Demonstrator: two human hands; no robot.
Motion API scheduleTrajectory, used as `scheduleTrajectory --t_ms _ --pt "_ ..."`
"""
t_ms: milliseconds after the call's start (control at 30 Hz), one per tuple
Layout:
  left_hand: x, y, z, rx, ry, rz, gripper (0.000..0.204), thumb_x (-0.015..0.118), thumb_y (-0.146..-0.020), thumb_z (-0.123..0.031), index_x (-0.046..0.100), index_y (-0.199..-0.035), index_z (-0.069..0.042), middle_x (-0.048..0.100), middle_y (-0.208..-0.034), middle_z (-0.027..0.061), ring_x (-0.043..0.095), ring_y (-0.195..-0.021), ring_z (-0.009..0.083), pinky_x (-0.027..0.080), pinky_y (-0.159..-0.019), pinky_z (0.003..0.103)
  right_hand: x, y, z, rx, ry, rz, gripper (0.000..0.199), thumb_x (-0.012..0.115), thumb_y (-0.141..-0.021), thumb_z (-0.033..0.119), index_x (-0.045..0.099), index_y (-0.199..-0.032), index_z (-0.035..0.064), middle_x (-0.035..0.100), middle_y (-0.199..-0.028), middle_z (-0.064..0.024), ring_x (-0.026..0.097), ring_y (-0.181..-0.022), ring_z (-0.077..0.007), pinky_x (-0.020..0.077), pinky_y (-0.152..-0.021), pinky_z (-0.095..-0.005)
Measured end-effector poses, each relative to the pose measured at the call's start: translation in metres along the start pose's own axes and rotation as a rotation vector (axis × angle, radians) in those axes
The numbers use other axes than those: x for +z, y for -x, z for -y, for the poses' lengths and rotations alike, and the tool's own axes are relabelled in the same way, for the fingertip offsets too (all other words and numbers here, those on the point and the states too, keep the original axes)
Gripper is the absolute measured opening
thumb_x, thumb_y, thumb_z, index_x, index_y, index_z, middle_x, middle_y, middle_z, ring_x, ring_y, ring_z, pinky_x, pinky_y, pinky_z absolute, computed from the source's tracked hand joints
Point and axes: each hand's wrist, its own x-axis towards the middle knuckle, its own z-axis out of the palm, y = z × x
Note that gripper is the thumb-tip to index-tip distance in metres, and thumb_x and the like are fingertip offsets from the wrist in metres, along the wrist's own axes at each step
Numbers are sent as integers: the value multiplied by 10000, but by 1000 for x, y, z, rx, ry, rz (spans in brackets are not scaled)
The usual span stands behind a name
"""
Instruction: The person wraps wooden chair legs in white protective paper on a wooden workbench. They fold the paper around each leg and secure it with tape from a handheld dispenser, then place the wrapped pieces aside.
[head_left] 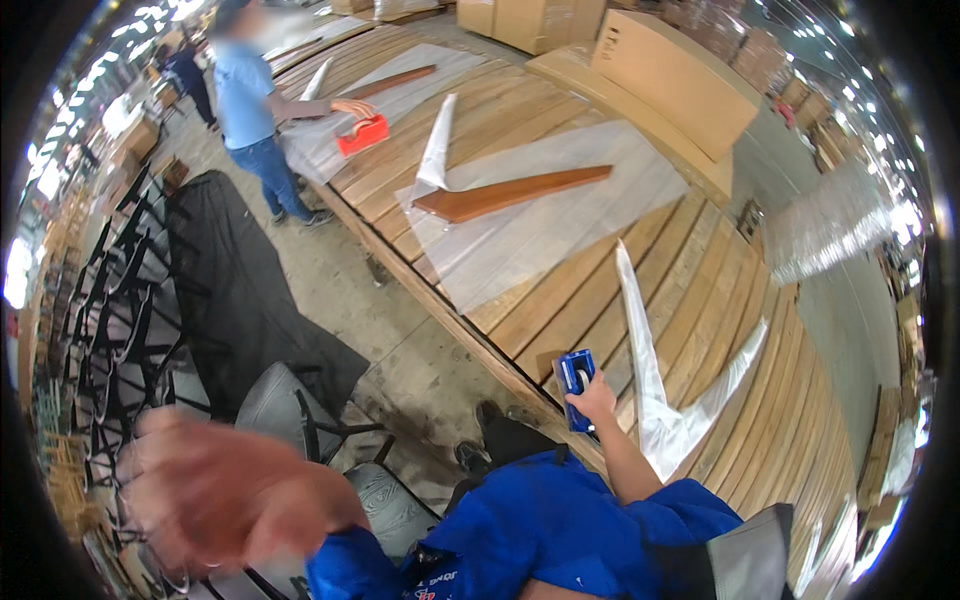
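Near the table's front edge, my right hand point(596, 400) grips a blue tape dispenser point(576, 375). My left hand point(225, 490) is raised close at the lower left, away from the table; motion smears its fingers, so I cannot make out whether it holds anything. Right of the dispenser lies a V-shaped part wrapped in white foam point(665, 420). Farther along, a bent brown wooden part point(510, 193) rests on a translucent foam sheet point(540, 240), one of its arms wrapped in white foam point(437, 145).
Slatted wooden table point(730, 290) spans the middle and right. Across it, a person in light blue point(245, 100) has a hand at a red tape dispenser point(362, 135). A large cardboard box point(675, 85) stands at the back. Grey-seated black chairs point(280, 405) crowd my left.
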Motion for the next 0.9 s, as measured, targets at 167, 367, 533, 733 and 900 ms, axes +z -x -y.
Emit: scheduleTrajectory --t_ms 167,367,533,733,900 --pt "33 -118 74 536 41 92 196 731 -851 -112 677 -1032 -61 642 -1046 72 594 -944 250 475 -828 385 7 -75 71 213 -51 -72 1111 823 -615 475 319 -1484 1 700 -1124 -254 694 -1028 -417 557 -911 -473" --pt "104 -183 166 585 39 224 188 719 -861 -87 670 -1038 -48 641 -1040 74 594 -946 241 477 -837 373 -10 -132 121 173 -320 -208 908 828 -661 414 476 -1409 41 656 -1224 -234 657 -1105 -396 541 -918 -492" --pt "199 -204 257 419 12 359 181 709 -870 -65 665 -1043 -37 641 -1036 75 593 -947 234 478 -844 362 -19 -134 122 290 -356 -226 993 833 -670 408 352 -1499 147 667 -1201 -223 655 -1130 -394 527 -978 -487" --pt "289 -246 339 496 133 441 174 698 -880 -40 658 -1049 -25 641 -1030 76 593 -948 225 480 -853 349 -8 -141 159 158 -766 -278 1013 783 -695 184 298 -1582 120 516 -1491 -149 502 -1364 -302 405 -1137 -388" --pt "338 -265 416 633 259 389 169 688 -889 -18 652 -1054 -14 640 -1025 78 593 -950 217 482 -861 338 -20 -161 153 506 -399 -108 994 870 -603 446 460 -1430 76 613 -1314 -220 605 -1209 -415 483 -1039 -491"
